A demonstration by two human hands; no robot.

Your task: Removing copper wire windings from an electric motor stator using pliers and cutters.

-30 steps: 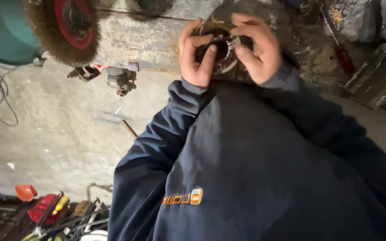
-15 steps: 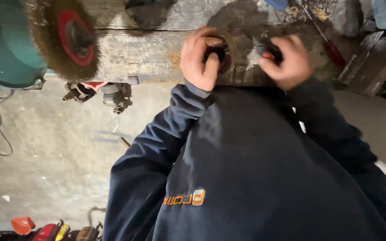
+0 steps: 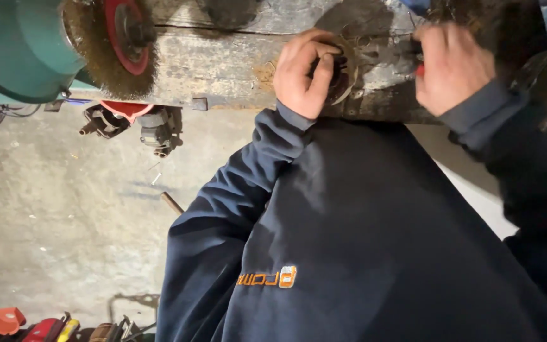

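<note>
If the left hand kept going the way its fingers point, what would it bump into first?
The left hand already curls around a round metal part on the wooden bench; that part comes first, probably, as depth is unclear.

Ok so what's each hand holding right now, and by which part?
The left hand pinches a round metal part by its rim on the bench. The right hand closes on something with a red bit showing; what it is cannot be told.

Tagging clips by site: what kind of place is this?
Likely a metal or repair workshop: a bench grinder with a wire brush wheel on a worn wooden bench, bare concrete floor, hand tools lying about.
</note>
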